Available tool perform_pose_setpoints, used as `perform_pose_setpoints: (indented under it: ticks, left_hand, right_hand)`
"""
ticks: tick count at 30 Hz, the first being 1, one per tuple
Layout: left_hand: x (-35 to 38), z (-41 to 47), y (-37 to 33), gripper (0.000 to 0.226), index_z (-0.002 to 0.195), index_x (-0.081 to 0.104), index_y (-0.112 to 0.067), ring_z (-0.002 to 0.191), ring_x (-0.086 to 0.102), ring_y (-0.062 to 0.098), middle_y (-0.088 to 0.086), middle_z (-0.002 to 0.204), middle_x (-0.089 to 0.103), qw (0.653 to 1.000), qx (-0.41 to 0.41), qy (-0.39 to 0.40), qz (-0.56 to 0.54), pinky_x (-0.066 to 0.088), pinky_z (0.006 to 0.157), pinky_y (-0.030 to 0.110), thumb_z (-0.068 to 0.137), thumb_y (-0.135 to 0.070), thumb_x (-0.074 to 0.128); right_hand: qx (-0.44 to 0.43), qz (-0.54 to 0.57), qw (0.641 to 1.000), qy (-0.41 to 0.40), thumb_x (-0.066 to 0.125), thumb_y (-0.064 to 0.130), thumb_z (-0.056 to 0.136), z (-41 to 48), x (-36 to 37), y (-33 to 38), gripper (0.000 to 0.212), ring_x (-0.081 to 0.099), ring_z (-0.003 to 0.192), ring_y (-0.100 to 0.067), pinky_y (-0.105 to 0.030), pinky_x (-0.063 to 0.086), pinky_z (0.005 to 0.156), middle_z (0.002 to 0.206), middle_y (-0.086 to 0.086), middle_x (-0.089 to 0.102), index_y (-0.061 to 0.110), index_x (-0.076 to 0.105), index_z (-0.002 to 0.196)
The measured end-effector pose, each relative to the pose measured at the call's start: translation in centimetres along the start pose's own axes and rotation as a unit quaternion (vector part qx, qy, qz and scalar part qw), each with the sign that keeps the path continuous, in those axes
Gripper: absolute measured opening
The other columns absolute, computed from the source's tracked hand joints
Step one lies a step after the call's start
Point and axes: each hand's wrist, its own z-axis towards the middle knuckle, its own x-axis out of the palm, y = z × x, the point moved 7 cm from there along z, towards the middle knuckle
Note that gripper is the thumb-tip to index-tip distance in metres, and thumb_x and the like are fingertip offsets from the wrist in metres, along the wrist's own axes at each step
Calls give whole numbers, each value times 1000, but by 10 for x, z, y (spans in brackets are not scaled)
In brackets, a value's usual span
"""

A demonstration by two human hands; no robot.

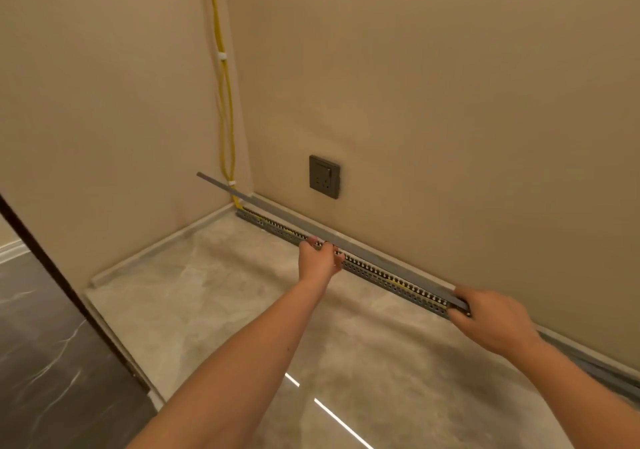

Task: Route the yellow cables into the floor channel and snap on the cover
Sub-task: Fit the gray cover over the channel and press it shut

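Observation:
A long grey cover strip [277, 214] hangs slanted above the perforated grey floor channel [377, 273], which runs along the foot of the right wall. Its far end sticks out past the room corner, in front of the left wall. My left hand [320, 256] grips the strip near its middle. My right hand [491, 320] holds its near end, close to the channel. Yellow cables [223, 102] drop down the corner, held by white clips [221, 56], and lie inside the channel, showing through its slots.
A dark wall socket [324, 176] sits low on the right wall above the channel. A covered grey channel section [595, 367] continues to the right. A dark door frame [52, 265] edges the glossy beige floor [214, 292] on the left.

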Motion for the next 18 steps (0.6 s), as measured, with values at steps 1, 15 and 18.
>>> perform_pose_setpoints:
  ticks: [1, 15, 18]
  left_hand:
    - [-9, 11, -7, 24, 123, 41, -6, 73, 64, 23, 19, 105, 59, 1000, 4, -8, -6, 57, 71, 35, 99, -6, 42]
    - [-90, 185, -64, 43, 130, 46, 4, 80, 68, 28, 21, 102, 64, 995, -85, 35, -28, 58, 65, 33, 99, -27, 51]
    - [-85, 193, -61, 37, 132, 37, 1, 74, 67, 28, 20, 100, 58, 991, -112, 73, -1, 58, 63, 34, 101, -19, 46]
  right_hand:
    - [3, -14, 1000, 10, 46, 48, 88, 7, 1, 7, 27, 66, 88, -23, -31, 41, 62, 92, 2, 71, 24, 57, 91]
    - [169, -228, 958, 48, 39, 33, 93, 81, 24, 48, 26, 59, 104, -12, -27, 46, 75, 111, 12, 62, 34, 53, 115]
    - [210, -189, 958, 59, 44, 22, 89, 101, 24, 72, 21, 61, 92, -16, -27, 40, 65, 100, 8, 64, 30, 56, 104]
